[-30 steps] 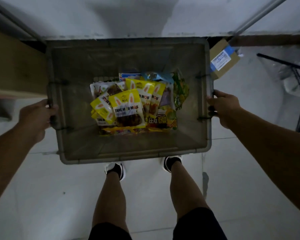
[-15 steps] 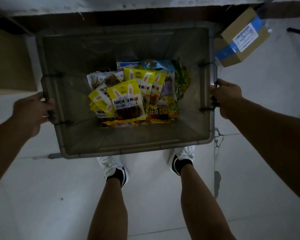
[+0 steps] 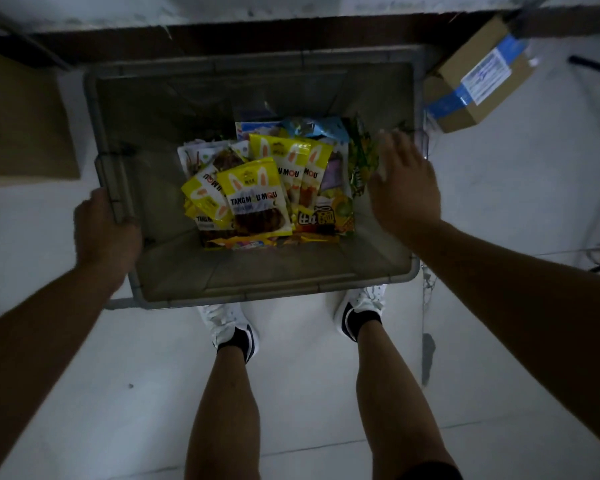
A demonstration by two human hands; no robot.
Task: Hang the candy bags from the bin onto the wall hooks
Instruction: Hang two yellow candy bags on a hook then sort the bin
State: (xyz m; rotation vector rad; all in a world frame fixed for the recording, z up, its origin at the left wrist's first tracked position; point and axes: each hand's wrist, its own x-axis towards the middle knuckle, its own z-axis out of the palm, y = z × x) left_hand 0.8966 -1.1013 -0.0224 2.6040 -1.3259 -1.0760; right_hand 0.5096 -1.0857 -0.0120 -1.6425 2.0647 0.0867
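**Dim tiled floor by the wall: right hand over the bin, no bag taken yet**

The pale tiled floor (image 3: pixel 84 393) runs up to the dark foot of a wall at the far edge, all in poor light. No wall hooks are in view.

A large grey plastic bin (image 3: pixel 257 58) stands on the floor just beyond the person's white shoes (image 3: pixel 226 320). A brown wooden board (image 3: pixel 21 126) lies to its left. A cardboard box with blue tape and a white label (image 3: pixel 475 81) sits tilted at its far right corner.

The left hand (image 3: pixel 104 233) grips the bin's left rim, curled round the edge. The right hand (image 3: pixel 406 192) hangs inside the bin's right side, back upward. Its fingers (image 3: pixel 392 147) are spread and loose, holding nothing.

The candy bags (image 3: pixel 305 188) lie heaped on the bin's bottom, middle to right. On top is a yellow bag printed with rabbit ears (image 3: pixel 253 199). A narrow green and yellow bag (image 3: pixel 359 161) lies at the heap's right edge.

The whole heap lies left of the right hand and below it, so this hand is much the nearer. The green and yellow bag is just beside the fingertips; whether they touch it I cannot tell. The bags' long axes run mostly near to far, tops toward the wall. I judge the first pick has hardly begun, and a short reach down and left would meet a bag's side edge.
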